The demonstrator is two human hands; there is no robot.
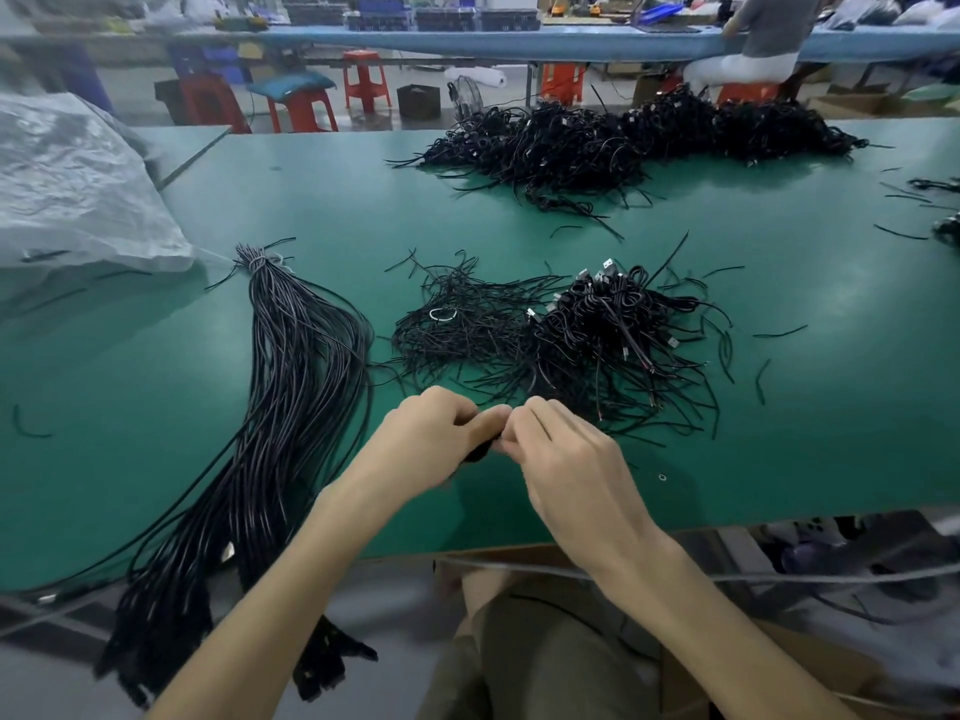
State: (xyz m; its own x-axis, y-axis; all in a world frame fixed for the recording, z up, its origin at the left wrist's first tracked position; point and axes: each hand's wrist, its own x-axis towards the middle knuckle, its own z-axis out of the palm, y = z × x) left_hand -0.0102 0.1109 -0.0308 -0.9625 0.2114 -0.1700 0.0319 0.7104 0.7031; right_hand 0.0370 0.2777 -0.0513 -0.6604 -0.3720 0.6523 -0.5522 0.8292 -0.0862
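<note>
My left hand [431, 439] and my right hand [566, 459] meet just above the green table [779, 433], near its front edge. Both have curled fingers and pinch a small black cable piece [480, 450] between them; most of it is hidden by the fingers. Right behind my hands lies a pile of coiled black USB cables [618, 330] with metal plugs. To its left is a heap of thin black ties [462, 324]. A long tied bundle of black cables [291, 407] runs from mid-table over the front edge on the left.
A large heap of black cables [623, 142] lies at the table's far side. A grey plastic sack [67, 189] sits at the left. Loose ties are scattered at the right. A cardboard box [519, 558] stands below the table edge. A person sits at a far bench.
</note>
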